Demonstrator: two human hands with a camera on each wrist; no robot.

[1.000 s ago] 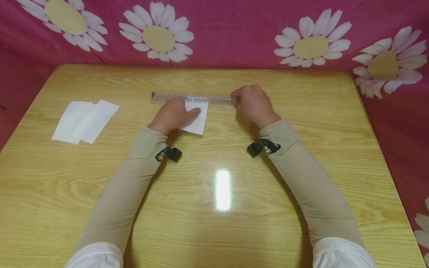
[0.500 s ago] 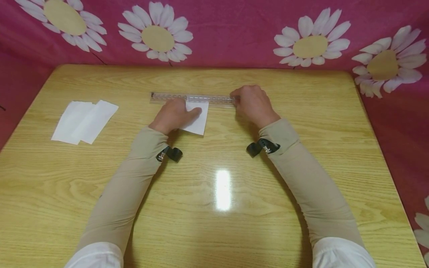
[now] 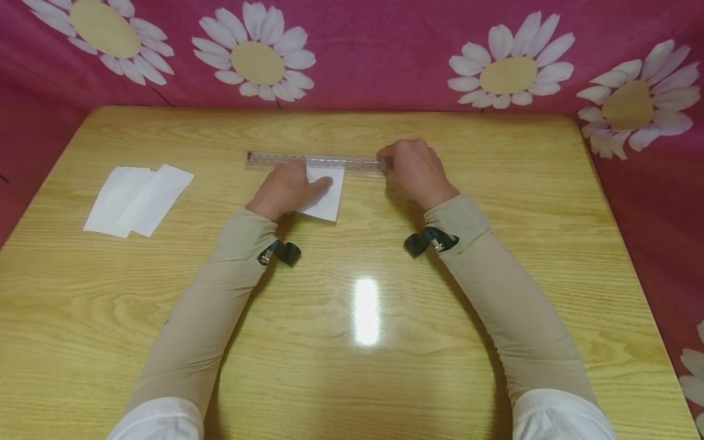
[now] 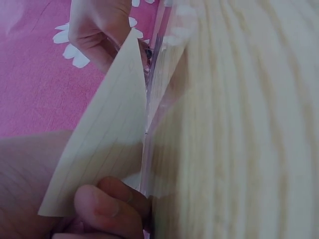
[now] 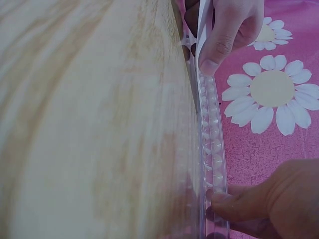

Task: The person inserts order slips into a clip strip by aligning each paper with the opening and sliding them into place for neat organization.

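My left hand (image 3: 283, 189) pinches a small white sheet of paper (image 3: 328, 205) against a long clear plastic strip (image 3: 352, 162), its thumb on the near face. The strip carries a row of round bumps and looks like a ruler or sliding trimmer; I cannot tell which. In the left wrist view the paper (image 4: 107, 134) slants up, its edge along the strip. At the strip's right end my right hand (image 3: 415, 171) pinches it between thumb and fingers. The right wrist view shows that hand (image 5: 289, 204) low on the strip (image 5: 212, 144), apart from the paper.
Two overlapping white paper pieces (image 3: 134, 200) lie at the left of the wooden table (image 3: 330, 379). A pink cloth (image 3: 379, 55) with daisies hangs behind the table's far edge. Black wrist cameras sit at both cuffs.
The left hand and its paper have crept slightly right along the strip. The right hand holds its place at the strip's end.
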